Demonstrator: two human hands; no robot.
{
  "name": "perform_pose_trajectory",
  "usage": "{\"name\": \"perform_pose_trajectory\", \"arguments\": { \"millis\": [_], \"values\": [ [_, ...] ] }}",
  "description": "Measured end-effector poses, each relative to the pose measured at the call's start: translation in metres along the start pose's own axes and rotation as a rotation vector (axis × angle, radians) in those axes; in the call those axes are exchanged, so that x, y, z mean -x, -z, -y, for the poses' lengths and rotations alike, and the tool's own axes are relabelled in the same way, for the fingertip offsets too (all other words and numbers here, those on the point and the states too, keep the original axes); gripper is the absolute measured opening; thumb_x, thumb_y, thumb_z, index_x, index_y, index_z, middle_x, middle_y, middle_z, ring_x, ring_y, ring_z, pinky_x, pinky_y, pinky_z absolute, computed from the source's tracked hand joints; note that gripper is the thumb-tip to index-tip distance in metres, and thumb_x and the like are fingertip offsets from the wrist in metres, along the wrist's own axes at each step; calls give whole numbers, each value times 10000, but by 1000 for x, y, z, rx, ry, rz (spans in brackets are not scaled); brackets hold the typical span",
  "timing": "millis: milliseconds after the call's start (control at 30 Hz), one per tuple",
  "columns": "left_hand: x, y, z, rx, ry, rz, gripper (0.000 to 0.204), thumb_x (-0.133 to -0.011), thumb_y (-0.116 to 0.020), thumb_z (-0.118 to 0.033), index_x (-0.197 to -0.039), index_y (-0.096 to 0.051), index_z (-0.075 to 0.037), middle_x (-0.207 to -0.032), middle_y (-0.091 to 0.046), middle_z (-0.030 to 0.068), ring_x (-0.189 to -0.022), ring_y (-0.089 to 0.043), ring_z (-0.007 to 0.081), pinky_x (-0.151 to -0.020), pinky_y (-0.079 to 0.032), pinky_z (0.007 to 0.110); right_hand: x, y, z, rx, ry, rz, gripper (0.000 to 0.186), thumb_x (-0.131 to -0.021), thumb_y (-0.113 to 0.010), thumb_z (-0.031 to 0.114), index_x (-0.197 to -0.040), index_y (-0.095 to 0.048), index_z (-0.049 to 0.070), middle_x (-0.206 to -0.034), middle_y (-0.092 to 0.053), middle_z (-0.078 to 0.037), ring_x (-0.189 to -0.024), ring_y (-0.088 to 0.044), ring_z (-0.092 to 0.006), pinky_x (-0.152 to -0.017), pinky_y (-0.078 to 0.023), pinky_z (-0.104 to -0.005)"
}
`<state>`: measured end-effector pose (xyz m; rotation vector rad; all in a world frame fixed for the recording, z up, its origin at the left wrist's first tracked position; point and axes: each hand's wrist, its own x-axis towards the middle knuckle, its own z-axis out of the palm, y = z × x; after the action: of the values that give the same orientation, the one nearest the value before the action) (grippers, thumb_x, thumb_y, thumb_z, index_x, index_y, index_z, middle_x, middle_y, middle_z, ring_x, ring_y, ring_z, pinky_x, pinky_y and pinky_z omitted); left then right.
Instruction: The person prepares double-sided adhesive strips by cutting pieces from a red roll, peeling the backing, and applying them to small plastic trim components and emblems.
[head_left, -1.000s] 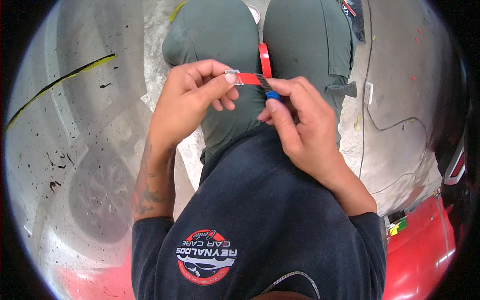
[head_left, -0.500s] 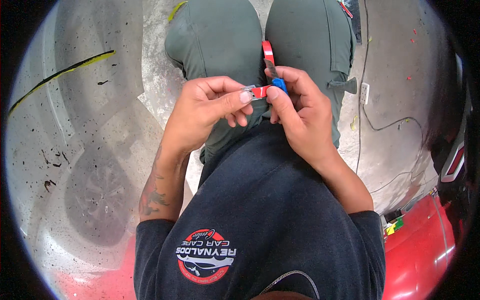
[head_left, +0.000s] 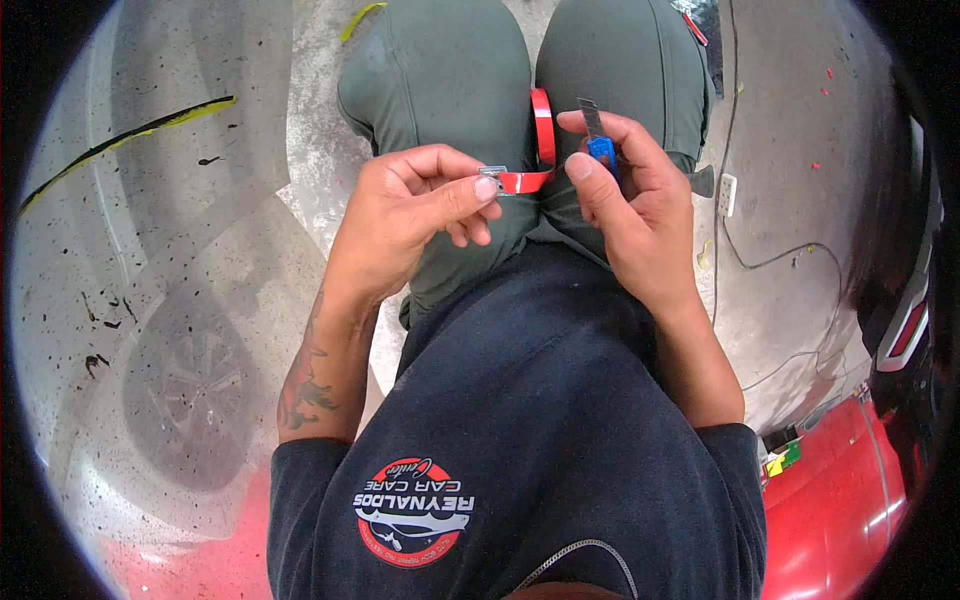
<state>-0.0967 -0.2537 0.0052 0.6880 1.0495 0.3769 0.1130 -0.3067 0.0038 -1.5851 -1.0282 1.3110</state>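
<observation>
My left hand (head_left: 412,205) pinches a small clear or silvery piece (head_left: 492,171) between thumb and fingers. A red tape strip (head_left: 543,120) runs from that piece, bends, and hangs down between my knees. In my right hand (head_left: 645,215) is a blue utility knife (head_left: 601,150), its segmented blade (head_left: 589,117) out and pointing away from me. The blade stands to the right of the tape, apart from it. My palm hides much of the knife's handle.
My legs in grey-green trousers (head_left: 435,90) lie beneath the hands. A dark cable (head_left: 735,60) and a white power strip (head_left: 728,196) are on the floor at right. A yellow-and-black strip (head_left: 130,145) lies at left. Red bodywork (head_left: 840,490) shows at lower right.
My right hand has moved right with the knife, away from the red tape it was touching. The tape now curves freely from my left hand, which has barely moved.
</observation>
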Motion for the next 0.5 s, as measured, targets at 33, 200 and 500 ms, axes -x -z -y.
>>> {"name": "perform_pose_trajectory", "arguments": {
  "millis": [33,200,500],
  "values": [
    [0,0,0,-1,0,-1,183,-887,-663,-109,-998,-616,29,-824,-680,144,-640,-653,185,-573,-505,264,0,0,1,-1,0,0,255,-910,-653,136,-1118,-618,-6,-792,-585,-10,-725,-506,-68,-661,-434,-231],
    [-2,0,1,10,-14,-13,187,-888,-659,-110,-1003,-613,30,-831,-680,145,-646,-654,187,-583,-502,265,0,0,-2,-32,-5,60,253,-886,-671,135,-1102,-645,6,-867,-624,-67,-760,-571,-130,-688,-462,-279],
    [-1,-1,-2,-2,-17,-21,192,-905,-643,-132,-989,-618,40,-804,-683,146,-636,-652,183,-583,-499,267,-5,-1,-2,180,257,84,178,-843,-701,134,-978,-695,18,-885,-594,-105,-793,-602,-219,-724,-475,-305]
  ]
}}
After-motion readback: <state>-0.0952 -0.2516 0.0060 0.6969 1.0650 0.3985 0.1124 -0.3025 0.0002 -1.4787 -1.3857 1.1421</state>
